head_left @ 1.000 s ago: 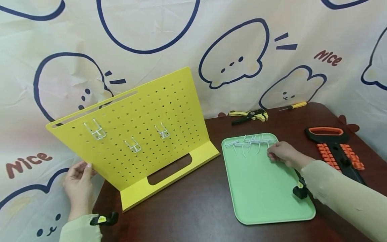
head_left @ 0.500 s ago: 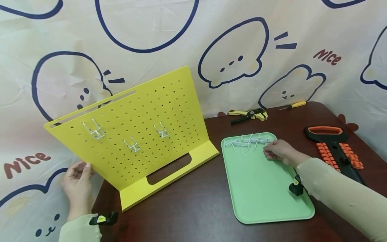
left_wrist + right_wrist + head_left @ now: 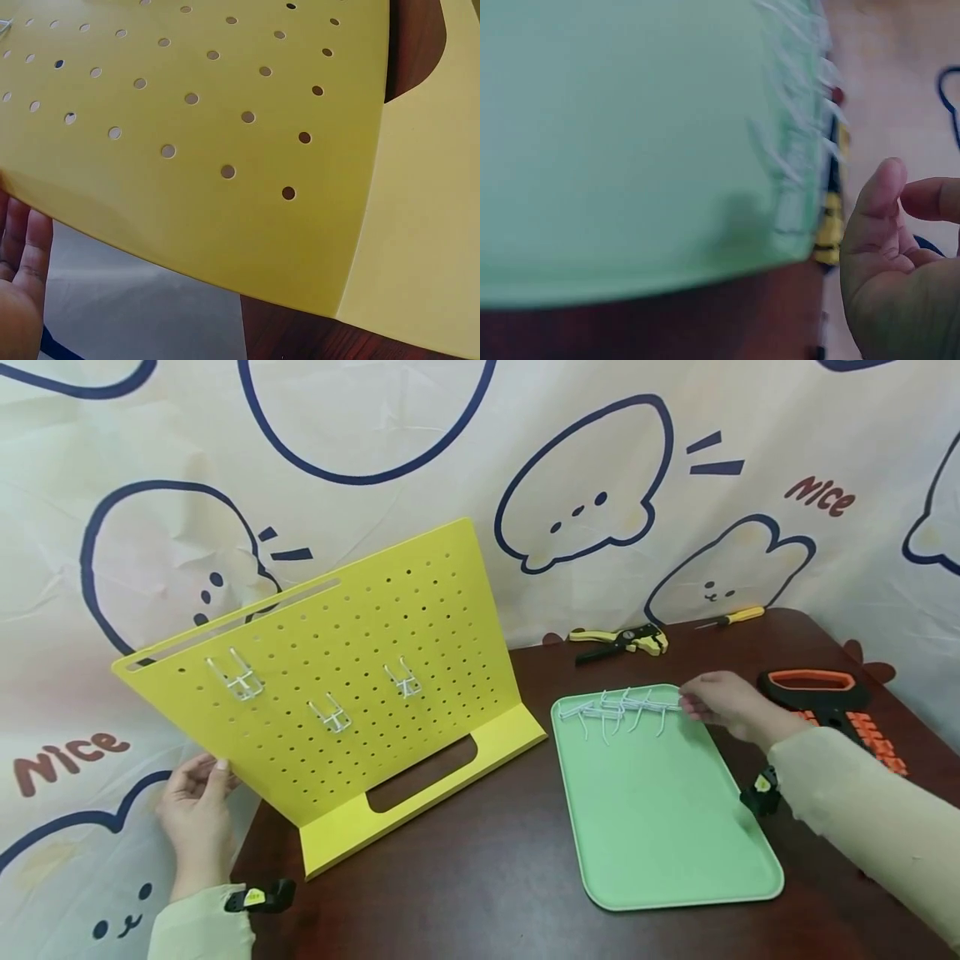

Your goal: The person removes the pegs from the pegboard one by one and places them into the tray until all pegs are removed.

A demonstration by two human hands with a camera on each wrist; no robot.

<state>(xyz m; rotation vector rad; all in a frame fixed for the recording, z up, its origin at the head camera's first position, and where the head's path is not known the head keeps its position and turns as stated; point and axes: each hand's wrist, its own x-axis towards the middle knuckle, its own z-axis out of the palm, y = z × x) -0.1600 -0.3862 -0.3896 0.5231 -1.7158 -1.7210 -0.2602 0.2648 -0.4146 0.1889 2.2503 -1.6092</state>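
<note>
A yellow pegboard [image 3: 360, 693] stands tilted on its folded foot, with 3 white wire hooks mounted on its face. My left hand [image 3: 198, 814] holds the board's lower left edge, thumb at the front and the other fingers partly hidden behind it. In the left wrist view, fingers [image 3: 34, 247] show just below that edge. Several white wire hooks [image 3: 630, 710] lie in a row at the far end of a green tray [image 3: 667, 818]. At the tray's far right corner hovers my right hand [image 3: 723, 702], its thumb and fingers bent close together with nothing between them.
Wire strippers [image 3: 622, 641] and a yellow-handled screwdriver [image 3: 738, 617] lie at the back of the dark table [image 3: 465, 868]. An orange and black tool [image 3: 813, 689] lies to the right, partly behind the right forearm. A patterned cloth [image 3: 420, 502] hangs behind.
My right hand has drawn back from the hooks, up and to the right. The hooks at the row's right end have shifted slightly. My left hand keeps its place on the pegboard.
</note>
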